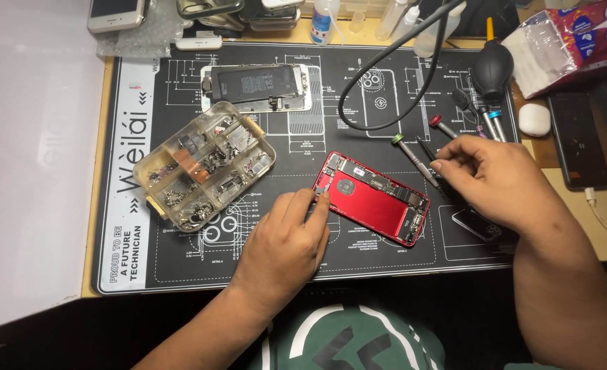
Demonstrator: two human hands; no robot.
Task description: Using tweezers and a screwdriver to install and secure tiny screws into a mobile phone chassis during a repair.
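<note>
The left hand [284,241] lay palm down on the black work mat [180,264], its fingers loosely curled and its fingertips touching the near left corner of the red phone shell [372,199]; it pressed on that corner rather than gripping anything. The right hand [485,179] rested to the right of the shell, fingers bent, with the fingertips pinched round the lower end of a green-capped screwdriver [413,156], which slanted up and left from the hand; whether a second thin black tool was in the same pinch could not be told. The red shell sat open and face up near the middle of the mat, tilted so its long side ran from upper left to lower right, with its boards and connectors showing. Just beyond the right hand lay a red-capped screwdriver [442,126], and further right 2 more screwdrivers beside a black rubber air blower [492,68]. A black cable [385,62] looped over the mat above the shell. To the left stood a clear parts box [204,164] full of small metal pieces, and behind it a second opened phone [257,87] with its black battery visible. A small white case [534,119] and a dark phone [577,140] lay at the right edge of the desk.
</note>
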